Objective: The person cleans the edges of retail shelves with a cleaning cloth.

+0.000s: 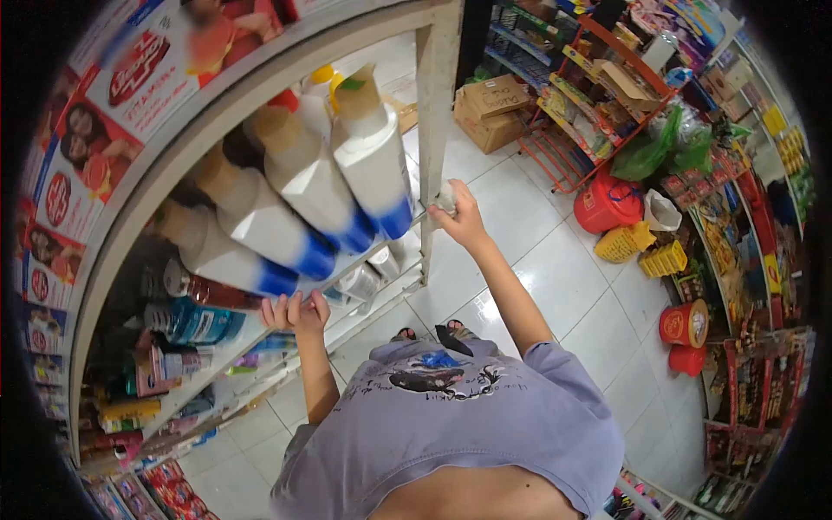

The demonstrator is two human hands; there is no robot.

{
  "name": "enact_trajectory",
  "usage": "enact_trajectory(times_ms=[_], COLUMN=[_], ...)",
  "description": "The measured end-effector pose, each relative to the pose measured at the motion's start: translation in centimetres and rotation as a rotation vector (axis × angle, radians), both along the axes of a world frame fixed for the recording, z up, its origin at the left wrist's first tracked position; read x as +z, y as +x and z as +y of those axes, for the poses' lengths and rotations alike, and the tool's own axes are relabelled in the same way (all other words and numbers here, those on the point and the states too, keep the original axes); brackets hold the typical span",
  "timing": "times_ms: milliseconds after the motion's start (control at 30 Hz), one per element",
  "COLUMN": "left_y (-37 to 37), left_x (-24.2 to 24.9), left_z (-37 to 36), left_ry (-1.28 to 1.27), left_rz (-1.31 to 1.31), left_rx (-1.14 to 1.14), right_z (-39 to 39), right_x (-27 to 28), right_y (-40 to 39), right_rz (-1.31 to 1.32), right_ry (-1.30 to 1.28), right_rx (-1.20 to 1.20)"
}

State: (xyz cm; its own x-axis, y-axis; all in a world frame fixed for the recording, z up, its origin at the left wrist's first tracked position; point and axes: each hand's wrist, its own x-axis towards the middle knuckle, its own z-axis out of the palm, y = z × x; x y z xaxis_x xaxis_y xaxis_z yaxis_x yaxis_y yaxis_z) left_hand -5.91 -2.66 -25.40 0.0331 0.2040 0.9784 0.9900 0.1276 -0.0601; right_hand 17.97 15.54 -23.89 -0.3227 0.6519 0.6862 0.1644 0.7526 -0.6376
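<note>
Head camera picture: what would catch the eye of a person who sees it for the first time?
First, the row of big white bottles with blue bases and tan caps, lying on the upper shelf at centre left. The left hand grips the edge of that shelf just below them, and the right hand holds a small whitish thing against the shelf post. On the tiled floor at right stand a red bucket and yellow baskets.

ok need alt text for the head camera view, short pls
Seen from above, a person in a grey t-shirt stands at a shop shelf of white bottles with blue bases, left hand on the shelf edge and right hand at the shelf's upright post. Behind are a white tiled floor, red racks and baskets.
</note>
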Motion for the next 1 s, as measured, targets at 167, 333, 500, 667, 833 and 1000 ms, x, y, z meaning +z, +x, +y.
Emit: enact_trajectory(times_ms=[167,333,500,667,833,1000], left_y=[-0.2,0.0,0.1,0.2,0.4,0.4], left_x=[-0.1,0.1,0.2,0.3,0.8,0.7], left_z=[0.3,0.3,0.3,0.2,0.0,-0.1], left_ry=[0.042,-0.017,-0.04,-0.079,-0.086,-0.145], left_rz=[0.022,0.099,0.112,0.031,0.034,0.029], left_rx=[-0.017,0.051,0.065,0.065,0.044,0.082], right_z=[2.4,3.2,3.8,4.3,1.2,1.4], right_x=[2.8,3.7,4.4,1.0,1.9,8.7], right_y=[1.3,1.3,1.3,1.4,1.5,0.9], right_rz=[-0.388,-0.52,-0.71,-0.687,-0.243,0.292], right_ry=[0.03,0.02,-0.194,-0.157,-0.043,-0.133], right_rx=[0.151,0.269,0.351,0.235,0.124,0.161])
